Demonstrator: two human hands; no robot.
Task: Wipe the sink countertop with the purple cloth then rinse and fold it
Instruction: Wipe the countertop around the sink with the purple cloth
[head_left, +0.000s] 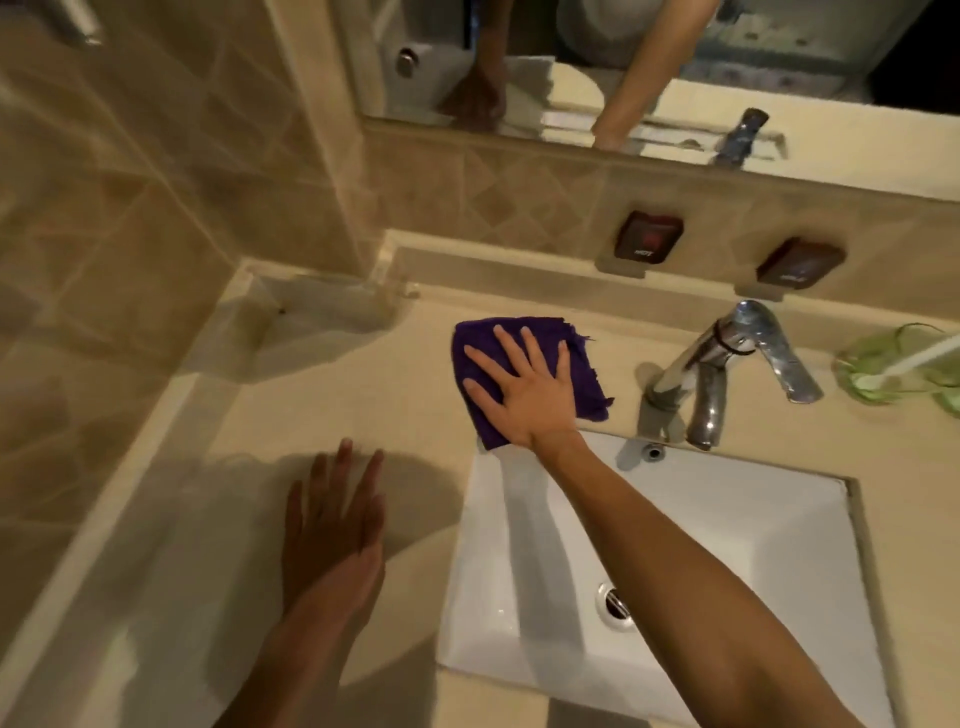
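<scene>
The purple cloth (589, 376) lies folded flat on the beige countertop (332, 395), just behind the white sink's (727, 519) back left corner. My right hand (524, 387) presses flat on the cloth with fingers spread, the arm crossing over the basin. My left hand (335, 514) rests flat on the counter to the left of the sink, fingers apart and holding nothing.
A chrome tap (727, 364) stands behind the basin, right of the cloth. A green dish (893, 371) with a white handle sits at the far right. Two dark wall fittings (649, 236) hang above the backsplash, under the mirror (623, 62). A tiled wall closes the left side.
</scene>
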